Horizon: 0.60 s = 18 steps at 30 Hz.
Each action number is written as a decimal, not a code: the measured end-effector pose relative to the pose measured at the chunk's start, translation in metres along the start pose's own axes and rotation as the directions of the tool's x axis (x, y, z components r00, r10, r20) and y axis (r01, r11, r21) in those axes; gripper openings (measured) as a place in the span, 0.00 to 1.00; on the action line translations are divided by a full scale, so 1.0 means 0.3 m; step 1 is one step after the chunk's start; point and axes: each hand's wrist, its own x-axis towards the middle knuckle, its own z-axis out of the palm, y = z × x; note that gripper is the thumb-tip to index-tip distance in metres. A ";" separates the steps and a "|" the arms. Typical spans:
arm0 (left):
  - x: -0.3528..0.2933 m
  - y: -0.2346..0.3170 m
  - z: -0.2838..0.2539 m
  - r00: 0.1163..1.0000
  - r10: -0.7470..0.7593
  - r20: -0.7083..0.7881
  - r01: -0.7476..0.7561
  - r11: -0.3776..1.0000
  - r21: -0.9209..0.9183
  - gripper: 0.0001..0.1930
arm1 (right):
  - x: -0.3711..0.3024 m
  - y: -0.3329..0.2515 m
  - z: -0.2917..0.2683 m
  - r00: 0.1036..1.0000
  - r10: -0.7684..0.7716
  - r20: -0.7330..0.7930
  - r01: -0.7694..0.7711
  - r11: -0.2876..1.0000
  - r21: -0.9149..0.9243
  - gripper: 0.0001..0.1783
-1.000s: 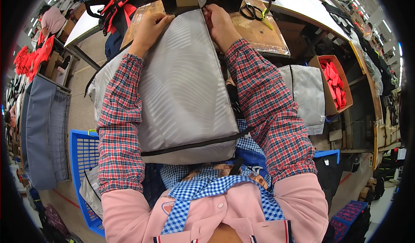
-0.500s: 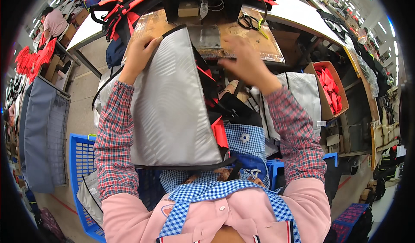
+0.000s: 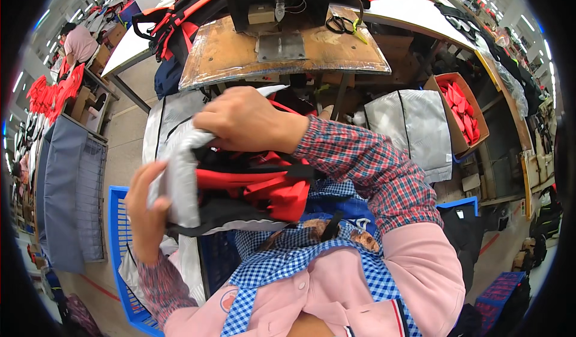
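Observation:
Over my lap is a floppy bag or cover with a silver lining and black edging, bunched and partly folded so its black and red side shows. Red straps lie gathered in the middle of it. My right hand reaches across to the left, closed on the upper silver edge and slightly blurred. At the lower left my left hand curls round the silver edge, thumb on the near side. Part of the material is hidden beneath my right hand and forearm.
A worn wooden workbench with a metal plate stands ahead, bearing black-handled scissors. Blue baskets flank my lap. Silver pieces hang at the right beside a carton of red pieces. Another person sits far left.
The bag, held up with its silver panel toward me, has been lowered and folded, showing its black and red side. My right hand has moved left onto it; my left hand has dropped lower.

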 end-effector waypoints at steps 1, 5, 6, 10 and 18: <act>-0.067 -0.003 -0.060 0.994 -0.075 -0.082 0.086 0.988 0.130 0.34 | 0.042 -0.024 -0.009 1.000 0.014 -0.013 -0.015 1.000 -0.022 0.15; -0.285 -0.132 -0.070 0.892 0.209 -0.401 -0.152 0.974 0.170 0.40 | 0.247 -0.140 -0.102 0.986 0.033 -0.163 -0.044 0.997 -0.065 0.13; -0.285 -0.184 -0.100 0.749 0.066 -0.659 -0.067 0.997 0.025 0.36 | 0.303 -0.175 -0.129 0.979 0.032 -0.199 -0.045 0.997 -0.060 0.13; -0.108 -0.225 -0.290 0.371 -0.115 -0.922 -0.159 0.970 -0.185 0.25 | 0.378 -0.266 -0.244 0.969 0.066 -0.237 -0.071 0.997 -0.012 0.18; 0.474 -0.008 -0.054 0.870 0.330 -0.366 -0.122 0.864 0.489 0.18 | -0.040 -0.224 -0.159 0.826 0.552 0.114 -0.523 0.676 0.519 0.20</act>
